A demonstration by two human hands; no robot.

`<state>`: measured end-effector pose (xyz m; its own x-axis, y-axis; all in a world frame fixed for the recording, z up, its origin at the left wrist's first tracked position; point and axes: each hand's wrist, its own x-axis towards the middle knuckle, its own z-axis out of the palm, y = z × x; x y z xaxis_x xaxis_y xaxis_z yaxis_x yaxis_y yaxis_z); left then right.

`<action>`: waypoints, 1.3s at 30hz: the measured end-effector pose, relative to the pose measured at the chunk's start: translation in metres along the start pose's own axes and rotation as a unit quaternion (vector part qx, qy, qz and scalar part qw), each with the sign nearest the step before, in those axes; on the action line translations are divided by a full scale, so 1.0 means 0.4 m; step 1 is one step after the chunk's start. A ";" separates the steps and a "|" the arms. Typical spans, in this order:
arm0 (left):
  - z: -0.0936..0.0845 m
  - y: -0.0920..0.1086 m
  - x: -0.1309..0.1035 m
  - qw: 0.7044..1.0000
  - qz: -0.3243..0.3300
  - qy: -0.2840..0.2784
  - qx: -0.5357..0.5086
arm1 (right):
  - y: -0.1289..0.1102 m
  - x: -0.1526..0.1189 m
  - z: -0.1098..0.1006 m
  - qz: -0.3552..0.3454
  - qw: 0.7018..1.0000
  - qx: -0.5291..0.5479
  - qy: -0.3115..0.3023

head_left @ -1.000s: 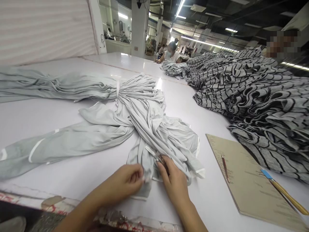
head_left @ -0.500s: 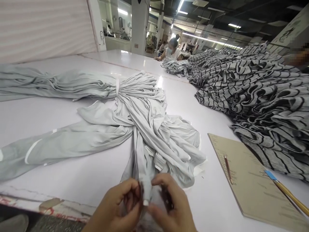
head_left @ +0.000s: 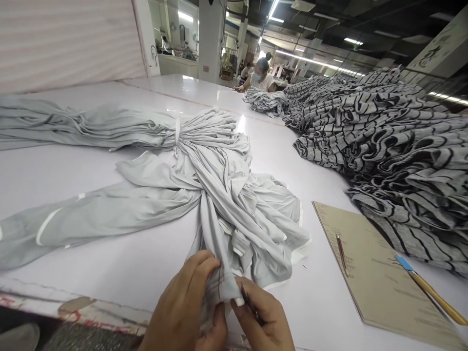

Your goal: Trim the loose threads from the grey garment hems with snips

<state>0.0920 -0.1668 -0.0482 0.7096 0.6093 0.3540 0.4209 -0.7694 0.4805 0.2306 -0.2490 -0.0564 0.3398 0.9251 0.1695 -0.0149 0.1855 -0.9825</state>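
Observation:
A pale grey garment (head_left: 234, 195) lies gathered on the white table, one of its narrow ends drawn toward the front edge. My left hand (head_left: 190, 302) is closed round that end, fingers on top and thumb below. At its white-tipped corner, my right hand (head_left: 261, 314) pinches the cloth between thumb and forefinger. A small dark metal tool (head_left: 250, 302) with a pointed tip sits within the right fingers; its lower part is hidden. Behind, a long grey bundle (head_left: 127, 129) is bound by a pale band (head_left: 177, 130).
Striped grey and black fabric (head_left: 395, 131) is heaped along the right. A cardboard sheet (head_left: 380, 273) bears a dark red pen (head_left: 342, 253) and a yellow-handled tool (head_left: 435, 295) with a blue end. Across the table (head_left: 292, 170), a masked person (head_left: 261, 78) leans over cloth.
My left hand has moved up and now grips the cloth end, which is spread wider and shifted right. My right hand has closed in on its corner, and the dark tool shows more clearly.

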 end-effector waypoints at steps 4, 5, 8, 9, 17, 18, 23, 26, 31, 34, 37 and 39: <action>0.029 -0.002 0.001 0.998 0.044 0.030 0.035 | 0.010 -0.009 0.003 -0.042 0.997 -0.058 0.004; 0.034 -0.005 0.004 0.998 0.046 0.040 0.015 | 0.010 -0.011 0.001 -0.051 0.996 -0.070 0.006; 0.028 -0.017 0.024 0.991 -0.024 0.042 -0.121 | 0.001 -0.012 -0.008 -0.067 0.992 -0.102 0.021; 0.018 -0.022 0.034 0.979 -0.078 0.020 -0.185 | -0.004 -0.010 -0.013 -0.061 0.991 -0.111 0.031; -0.052 -0.053 0.095 0.745 -0.350 -0.206 -0.529 | 0.016 0.026 -0.041 0.116 0.980 -0.134 0.092; -0.051 -0.054 0.095 0.737 -0.353 -0.206 -0.538 | 0.021 0.023 -0.040 0.112 0.976 -0.157 0.103; -0.053 -0.040 0.087 0.710 -0.363 -0.203 -0.569 | -0.005 -0.009 -0.032 0.051 0.964 -0.255 0.052; -0.062 -0.023 0.083 0.717 -0.348 -0.208 -0.567 | -0.027 -0.022 -0.026 0.021 0.951 -0.307 -0.028; -0.070 -0.007 0.078 0.773 -0.330 -0.200 -0.504 | -0.017 -0.023 -0.020 -0.027 0.889 -0.451 -0.072; -0.070 -0.006 0.077 0.799 -0.311 -0.212 -0.468 | -0.007 -0.019 -0.021 -0.071 0.858 -0.502 -0.083; -0.069 -0.006 0.079 0.815 -0.299 -0.218 -0.447 | -0.010 -0.018 -0.023 -0.090 0.847 -0.516 -0.090; -0.070 -0.006 0.081 0.816 -0.297 -0.217 -0.446 | -0.017 -0.019 -0.024 -0.083 0.852 -0.507 -0.096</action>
<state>0.0982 -0.1398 -0.0155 0.7448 0.5501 -0.3777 0.3219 0.1996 0.9255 0.2372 -0.2605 -0.0518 0.0960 0.9691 0.2271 0.8726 0.0278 -0.4876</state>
